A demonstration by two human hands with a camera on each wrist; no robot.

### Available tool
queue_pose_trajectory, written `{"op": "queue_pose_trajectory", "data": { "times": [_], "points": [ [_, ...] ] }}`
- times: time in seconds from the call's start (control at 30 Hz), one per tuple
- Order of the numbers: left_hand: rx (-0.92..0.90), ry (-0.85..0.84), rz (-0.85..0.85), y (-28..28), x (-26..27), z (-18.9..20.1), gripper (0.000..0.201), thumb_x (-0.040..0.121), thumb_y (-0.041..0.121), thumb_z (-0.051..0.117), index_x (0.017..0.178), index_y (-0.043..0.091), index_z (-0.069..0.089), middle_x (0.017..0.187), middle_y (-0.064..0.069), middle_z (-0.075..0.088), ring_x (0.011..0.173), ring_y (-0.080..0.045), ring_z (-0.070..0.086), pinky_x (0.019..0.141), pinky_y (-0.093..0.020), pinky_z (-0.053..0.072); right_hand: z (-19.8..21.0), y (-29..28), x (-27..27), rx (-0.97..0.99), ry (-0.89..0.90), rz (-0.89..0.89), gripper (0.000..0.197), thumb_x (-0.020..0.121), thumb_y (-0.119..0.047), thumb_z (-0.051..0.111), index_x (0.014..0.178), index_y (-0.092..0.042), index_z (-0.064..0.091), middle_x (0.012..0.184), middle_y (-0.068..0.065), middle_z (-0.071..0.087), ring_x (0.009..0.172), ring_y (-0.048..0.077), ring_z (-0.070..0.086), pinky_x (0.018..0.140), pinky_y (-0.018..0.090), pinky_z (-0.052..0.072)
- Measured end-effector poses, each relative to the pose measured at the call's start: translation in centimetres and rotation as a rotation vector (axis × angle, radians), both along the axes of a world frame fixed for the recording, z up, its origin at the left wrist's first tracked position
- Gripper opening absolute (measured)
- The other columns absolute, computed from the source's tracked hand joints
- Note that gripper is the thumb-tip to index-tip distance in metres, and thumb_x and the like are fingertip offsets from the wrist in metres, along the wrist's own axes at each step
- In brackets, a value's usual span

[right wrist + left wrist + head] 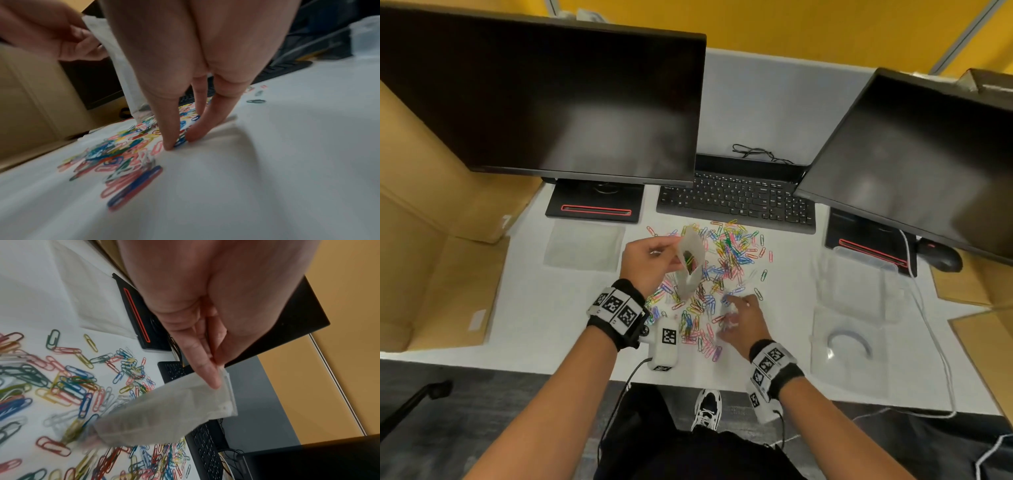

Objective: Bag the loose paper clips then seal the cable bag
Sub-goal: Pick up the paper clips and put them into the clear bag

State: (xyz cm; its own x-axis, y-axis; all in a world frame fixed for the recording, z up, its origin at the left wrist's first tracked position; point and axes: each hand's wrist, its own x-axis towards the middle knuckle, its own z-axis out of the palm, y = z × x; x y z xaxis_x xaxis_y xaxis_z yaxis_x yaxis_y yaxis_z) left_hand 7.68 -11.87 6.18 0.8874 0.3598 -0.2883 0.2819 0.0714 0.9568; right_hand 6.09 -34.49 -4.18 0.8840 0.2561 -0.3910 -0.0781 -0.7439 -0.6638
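Note:
A heap of coloured paper clips is spread over the white table in front of the keyboard. My left hand pinches the rim of a small translucent zip bag and holds it upright above the heap, mouth open, a few clips inside. The left wrist view shows the bag hanging from my fingers. My right hand is down at the near edge of the heap, its thumb and fingertips pinching blue paper clips on the table. The cable bag, with a coiled cable inside, lies flat at the right.
Two dark monitors hang over the back of the table, with a black keyboard between them. An empty flat bag lies left, a clear plastic box and mouse right. Cardboard boxes flank the table.

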Motion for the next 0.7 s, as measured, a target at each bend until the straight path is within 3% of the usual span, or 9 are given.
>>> {"op": "queue_pose_trajectory", "data": {
  "times": [0.1, 0.2, 0.3, 0.37, 0.47, 0.6, 0.67, 0.7],
  "points": [
    [-0.012, 0.022, 0.013, 0.0, -0.5, -0.3, 0.016, 0.089, 0.003, 0.068, 0.103, 0.003, 0.076, 0.099, -0.011, 0.075, 0.075, -0.021, 0.075, 0.070, -0.033, 0.062, -0.6, 2.0, 1.2, -0.132, -0.240, 0.221, 0.066, 0.078, -0.007, 0.072, 0.135, -0.026, 0.046, 0.144, 0.005, 0.028, 0.106, 0.026, 0.055, 0.094, 0.039, 0.052],
    [-0.022, 0.050, 0.018, 0.1, -1.0, -0.8, 0.015, 0.088, 0.006, 0.070, 0.101, 0.008, 0.077, 0.099, -0.008, 0.075, 0.079, -0.023, 0.075, 0.074, -0.037, 0.062, -0.6, 3.4, 1.9, -0.312, -0.395, 0.469, 0.054, 0.088, -0.002, 0.055, 0.135, -0.027, 0.047, 0.149, 0.009, 0.032, 0.117, 0.033, 0.043, 0.090, 0.044, 0.052],
    [-0.038, 0.051, 0.026, 0.3, -1.3, -1.0, 0.013, 0.089, 0.003, 0.068, 0.098, 0.008, 0.076, 0.096, -0.010, 0.075, 0.073, -0.019, 0.074, 0.071, -0.035, 0.063, -0.8, 3.8, 2.6, -0.318, -0.422, 0.524, 0.045, 0.087, 0.005, 0.051, 0.127, -0.014, 0.059, 0.131, 0.013, 0.053, 0.116, 0.033, 0.048, 0.093, 0.039, 0.050],
    [-0.035, 0.049, 0.031, 0.3, -1.5, -1.1, 0.013, 0.089, 0.002, 0.068, 0.097, 0.008, 0.076, 0.094, -0.009, 0.074, 0.069, -0.016, 0.074, 0.067, -0.031, 0.063, -0.9, 3.8, 3.0, -0.319, -0.437, 0.511, 0.033, 0.087, 0.003, 0.055, 0.115, -0.009, 0.068, 0.114, 0.014, 0.063, 0.106, 0.032, 0.057, 0.089, 0.034, 0.050],
    [-0.036, 0.060, 0.034, 0.4, -1.5, -1.3, 0.013, 0.089, 0.003, 0.068, 0.096, 0.010, 0.077, 0.095, -0.009, 0.074, 0.072, -0.019, 0.075, 0.067, -0.032, 0.062, -0.8, 3.3, 3.8, -0.270, -0.386, 0.397, 0.017, 0.087, -0.006, 0.062, 0.097, -0.009, 0.076, 0.096, 0.010, 0.069, 0.087, 0.027, 0.064, 0.078, 0.026, 0.051],
    [-0.010, 0.081, 0.015, 0.3, -1.2, -1.8, 0.015, 0.087, 0.003, 0.069, 0.098, 0.009, 0.078, 0.098, -0.008, 0.075, 0.078, -0.025, 0.075, 0.070, -0.036, 0.063, 0.5, 1.6, 5.2, -0.082, -0.231, 0.013, 0.008, 0.082, -0.014, 0.072, 0.080, -0.011, 0.079, 0.079, 0.000, 0.072, 0.071, 0.011, 0.063, 0.066, 0.011, 0.049],
    [-0.005, 0.093, -0.002, 0.0, -1.0, -1.9, 0.016, 0.086, 0.003, 0.070, 0.099, 0.008, 0.077, 0.099, -0.009, 0.074, 0.079, -0.026, 0.075, 0.071, -0.038, 0.063, 1.2, 0.4, 5.9, 0.038, -0.087, -0.196, 0.005, 0.078, -0.018, 0.078, 0.081, -0.014, 0.079, 0.081, -0.003, 0.073, 0.076, 0.010, 0.065, 0.070, 0.006, 0.049],
    [-0.007, 0.097, -0.011, -0.3, -0.9, -2.0, 0.016, 0.086, 0.002, 0.070, 0.100, 0.008, 0.077, 0.100, -0.009, 0.074, 0.079, -0.025, 0.074, 0.070, -0.037, 0.063, 1.6, 0.0, 6.2, 0.124, -0.020, -0.277, 0.005, 0.076, -0.019, 0.079, 0.081, -0.019, 0.079, 0.085, -0.002, 0.074, 0.081, 0.012, 0.067, 0.077, 0.013, 0.052]
  ]
}}
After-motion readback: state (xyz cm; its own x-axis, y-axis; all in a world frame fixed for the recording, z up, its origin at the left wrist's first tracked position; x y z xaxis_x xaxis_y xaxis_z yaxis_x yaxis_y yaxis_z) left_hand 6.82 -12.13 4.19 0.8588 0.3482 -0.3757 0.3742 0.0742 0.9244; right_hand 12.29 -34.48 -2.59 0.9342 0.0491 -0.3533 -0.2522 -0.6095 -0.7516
